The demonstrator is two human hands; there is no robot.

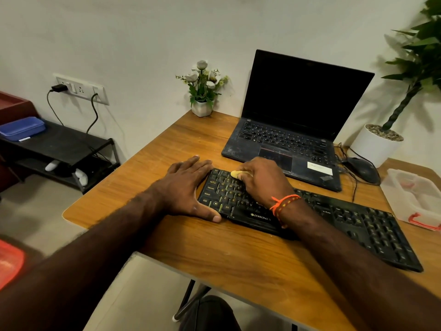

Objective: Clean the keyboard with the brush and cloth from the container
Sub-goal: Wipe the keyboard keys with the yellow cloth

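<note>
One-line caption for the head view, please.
Left hand steadies the black keyboard on the wooden desk while the right hand rubs a yellow cloth over its keys.

The black keyboard (pixel 310 218) bears "ZEBRONICS" on its front edge, plus "Ctrl" and "Alt" keys.

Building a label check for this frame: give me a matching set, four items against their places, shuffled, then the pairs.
Things:
1. keyboard
2. container
3. mouse
4. flower pot

Places:
A. far left corner of the table, by the wall
B. right edge of the table
C. under both hands, nearest the person
D. right of the laptop, cabled

Pairs: 1-C, 2-B, 3-D, 4-A
</note>
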